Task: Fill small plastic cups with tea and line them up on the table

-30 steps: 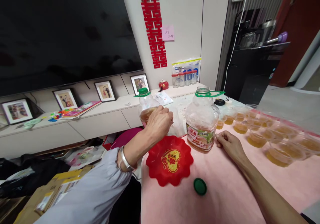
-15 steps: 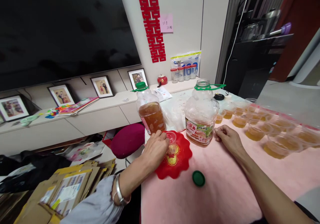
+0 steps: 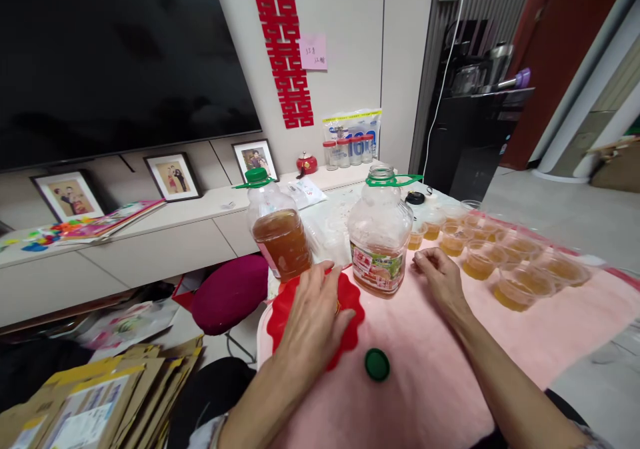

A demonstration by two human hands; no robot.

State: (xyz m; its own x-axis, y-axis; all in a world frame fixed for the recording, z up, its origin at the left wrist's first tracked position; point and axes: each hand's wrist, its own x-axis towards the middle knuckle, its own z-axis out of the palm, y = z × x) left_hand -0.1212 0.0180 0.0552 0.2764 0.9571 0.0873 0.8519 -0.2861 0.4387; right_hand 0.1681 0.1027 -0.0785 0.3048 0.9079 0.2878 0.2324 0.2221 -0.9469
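My left hand lies over the scalloped red plate, fingers stretched out and thumb apart. It covers much of the plate; the small clear cup seen there earlier is out of sight. My right hand rests on the pink cloth with fingers curled in and nothing visible in them. Just left of it stands a large open plastic jug with a green handle and some amber liquid low inside. A second jug, capped green and fuller, stands behind the plate. A loose green cap lies in front.
Several clear cups of amber liquid stand in rows on the right of the pink cloth. Small red-lidded jars line the back. A maroon stool and flattened cardboard are at the left.
My left hand has moved from beside the clear cup to spread over the plate, and its fingers have straightened. My right hand stays curled near the open jug. The view has turned rightward.
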